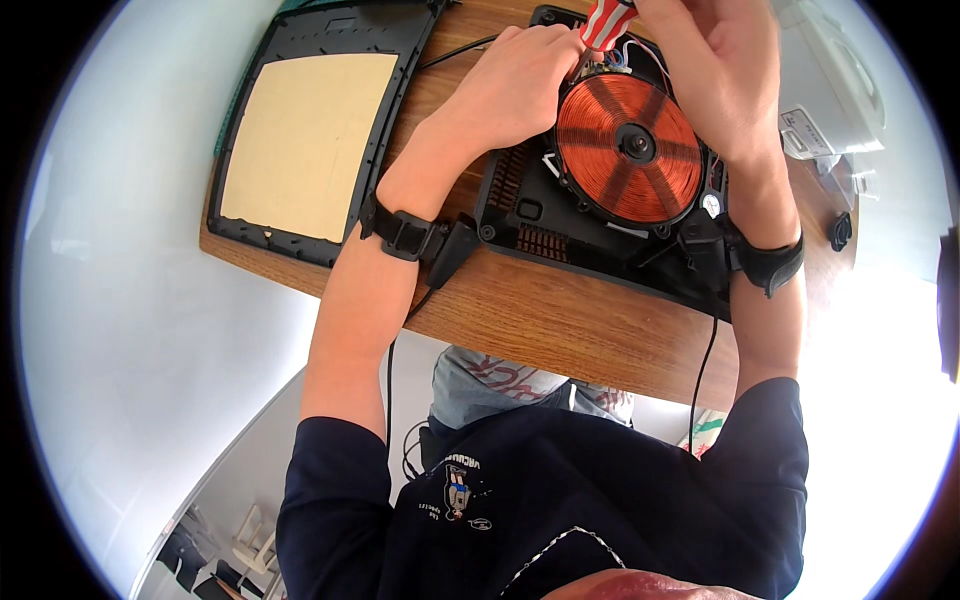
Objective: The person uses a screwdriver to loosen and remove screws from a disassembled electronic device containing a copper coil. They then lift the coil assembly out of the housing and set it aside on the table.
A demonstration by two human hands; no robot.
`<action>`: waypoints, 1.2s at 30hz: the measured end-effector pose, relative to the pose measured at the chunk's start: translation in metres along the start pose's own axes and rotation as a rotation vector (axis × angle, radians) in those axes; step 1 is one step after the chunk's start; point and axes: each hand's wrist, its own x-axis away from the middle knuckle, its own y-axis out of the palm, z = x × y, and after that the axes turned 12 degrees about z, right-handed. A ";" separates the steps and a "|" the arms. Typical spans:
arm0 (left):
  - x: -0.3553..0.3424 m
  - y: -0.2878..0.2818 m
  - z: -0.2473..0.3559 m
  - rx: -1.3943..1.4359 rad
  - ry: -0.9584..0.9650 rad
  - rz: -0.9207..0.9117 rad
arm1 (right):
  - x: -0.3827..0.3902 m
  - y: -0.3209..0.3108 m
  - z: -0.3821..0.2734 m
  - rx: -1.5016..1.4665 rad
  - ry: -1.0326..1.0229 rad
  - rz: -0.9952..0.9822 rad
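Red/wht screwdriver (606, 25) held in R hand (715, 70) fingers, nr copper coil (608, 150) on blk casing (525, 215); L hand (515, 85) beside shaft, fingers' grip can't be told.

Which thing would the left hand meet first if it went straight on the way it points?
Most likely the red-and-white screwdriver, right by the left hand; whether they touch is unclear.

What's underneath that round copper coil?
The copper coil sits over a black housing. Wires show just past the coil's far edge. Whatever lies directly beneath it is covered, so that can't be seen.
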 end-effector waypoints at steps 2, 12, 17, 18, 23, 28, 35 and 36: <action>0.000 -0.001 0.000 -0.033 0.016 0.001 | -0.005 -0.012 0.000 0.143 -0.119 -0.094; 0.000 -0.002 0.000 -0.041 0.036 0.012 | -0.003 -0.009 0.027 0.033 -0.116 -0.044; -0.003 -0.001 0.002 -0.018 -0.026 -0.030 | 0.004 0.003 0.025 0.011 -0.173 0.086; -0.004 -0.001 0.003 -0.014 -0.026 -0.031 | 0.004 0.005 0.030 -0.053 -0.146 0.112; -0.001 -0.005 0.004 -0.053 -0.014 -0.023 | -0.003 -0.014 0.023 0.173 -0.214 -0.061; -0.004 -0.003 0.004 -0.019 -0.046 -0.049 | 0.000 -0.002 0.037 -0.232 0.009 0.057; 0.001 -0.003 0.005 0.016 -0.037 0.010 | -0.001 -0.014 0.018 0.105 -0.178 -0.042; 0.001 -0.003 0.005 0.003 -0.026 0.010 | 0.000 -0.012 0.018 -0.009 -0.104 -0.036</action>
